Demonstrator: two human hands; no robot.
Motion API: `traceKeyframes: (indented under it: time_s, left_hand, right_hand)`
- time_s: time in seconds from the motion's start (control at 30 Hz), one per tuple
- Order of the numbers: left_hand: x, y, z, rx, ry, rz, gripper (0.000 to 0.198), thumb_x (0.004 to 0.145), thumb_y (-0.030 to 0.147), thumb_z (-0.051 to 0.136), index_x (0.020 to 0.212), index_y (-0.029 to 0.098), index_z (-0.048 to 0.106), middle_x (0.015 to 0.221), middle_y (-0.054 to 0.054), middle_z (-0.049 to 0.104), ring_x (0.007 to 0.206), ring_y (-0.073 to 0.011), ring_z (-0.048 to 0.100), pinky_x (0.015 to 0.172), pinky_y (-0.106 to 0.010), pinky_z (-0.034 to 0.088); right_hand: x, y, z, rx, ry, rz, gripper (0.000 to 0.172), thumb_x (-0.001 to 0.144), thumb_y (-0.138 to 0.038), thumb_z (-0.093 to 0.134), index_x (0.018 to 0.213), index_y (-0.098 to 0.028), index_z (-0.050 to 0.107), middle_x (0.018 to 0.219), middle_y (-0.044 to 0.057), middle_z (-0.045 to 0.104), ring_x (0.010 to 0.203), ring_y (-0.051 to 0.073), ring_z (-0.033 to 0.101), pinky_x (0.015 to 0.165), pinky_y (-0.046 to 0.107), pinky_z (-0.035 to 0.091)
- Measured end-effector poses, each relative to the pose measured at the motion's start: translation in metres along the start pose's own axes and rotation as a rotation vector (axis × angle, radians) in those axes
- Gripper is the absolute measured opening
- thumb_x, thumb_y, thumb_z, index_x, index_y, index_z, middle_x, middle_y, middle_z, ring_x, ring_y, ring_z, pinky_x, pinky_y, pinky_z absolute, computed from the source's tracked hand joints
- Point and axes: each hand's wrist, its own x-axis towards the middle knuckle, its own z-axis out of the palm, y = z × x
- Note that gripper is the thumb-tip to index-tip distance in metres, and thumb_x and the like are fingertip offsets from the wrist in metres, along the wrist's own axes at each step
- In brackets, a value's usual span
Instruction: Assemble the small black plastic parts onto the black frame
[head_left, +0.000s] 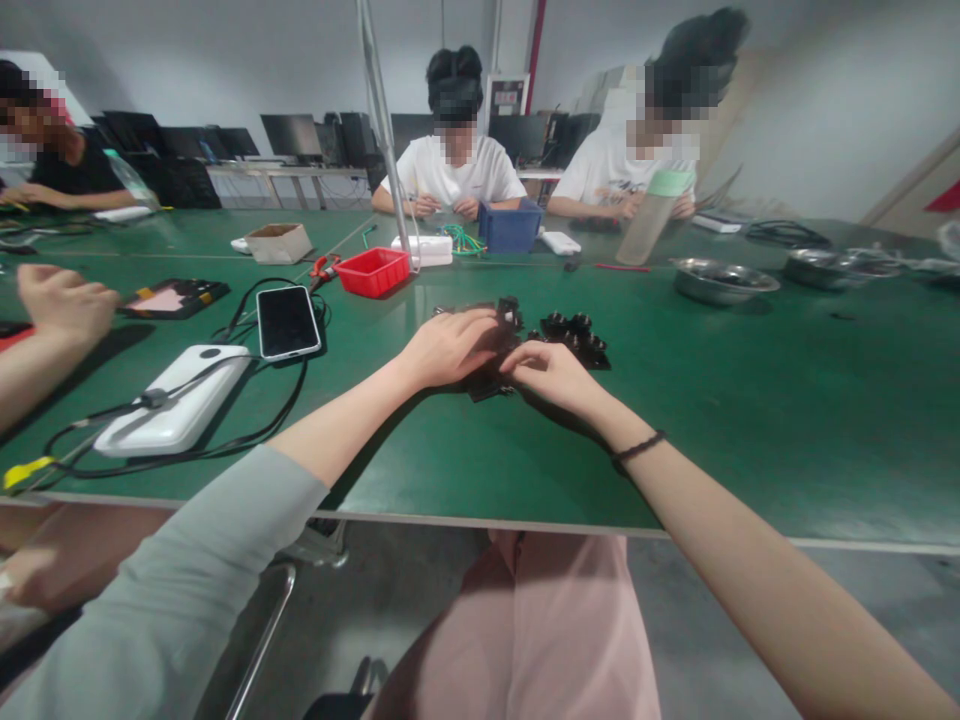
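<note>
My left hand (450,348) lies over a cluster of small black parts (487,385) on the green table, its fingers stretched out across them. Beside it, my right hand (555,375) has its thumb and fingers drawn together in a pinch at the right edge of the same cluster. Whatever is between those fingertips is too small to make out. More black parts with round, shiny tops (576,335) lie just beyond my right hand. My hands hide much of the pile.
Left of me are a white power bank (176,400) with black cables and a phone (288,322). Farther back stand a red tray (373,272), a blue bin (510,227), a bottle (654,220) and metal bowls (724,280). Another person's hand (66,300) rests at left; people sit opposite.
</note>
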Motion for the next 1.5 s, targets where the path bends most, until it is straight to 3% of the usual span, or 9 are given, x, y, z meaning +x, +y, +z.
traceKeyframes:
  time_s: [0.23, 0.67, 1.5]
  left_hand:
    - [-0.0003, -0.0003, 0.0002, -0.01, 0.009, 0.006, 0.038, 0.096, 0.037, 0.048, 0.124, 0.011, 0.055, 0.129, -0.02, 0.062, 0.113, -0.0264, 0.065, 0.083, -0.036, 0.053]
    - [0.0001, -0.0003, -0.0002, 0.027, -0.007, 0.008, 0.039, 0.097, 0.039, 0.047, 0.124, 0.012, 0.055, 0.129, -0.019, 0.063, 0.113, -0.0267, 0.066, 0.084, -0.036, 0.053]
    - [0.0002, -0.0003, 0.0004, 0.013, -0.005, -0.005, 0.038, 0.095, 0.037, 0.049, 0.125, 0.013, 0.055, 0.13, -0.019, 0.062, 0.113, -0.0265, 0.066, 0.084, -0.036, 0.053]
  right_hand:
    - [-0.0013, -0.0024, -0.0005, 0.012, -0.027, 0.041, 0.013, 0.068, -0.008, 0.062, 0.07, -0.016, 0.073, 0.074, 0.002, 0.073, 0.069, 0.014, 0.065, 0.072, 0.026, 0.051]
    - [0.0003, 0.0024, 0.0002, -0.001, -0.046, -0.011, 0.01, 0.067, -0.01, 0.064, 0.068, -0.017, 0.071, 0.07, 0.001, 0.071, 0.067, 0.014, 0.064, 0.071, 0.026, 0.051]
    - [0.0019, 0.0048, -0.0008, 0.007, 0.035, -0.043, 0.01, 0.067, -0.01, 0.064, 0.065, -0.017, 0.07, 0.079, 0.002, 0.068, 0.07, 0.014, 0.066, 0.072, 0.027, 0.053]
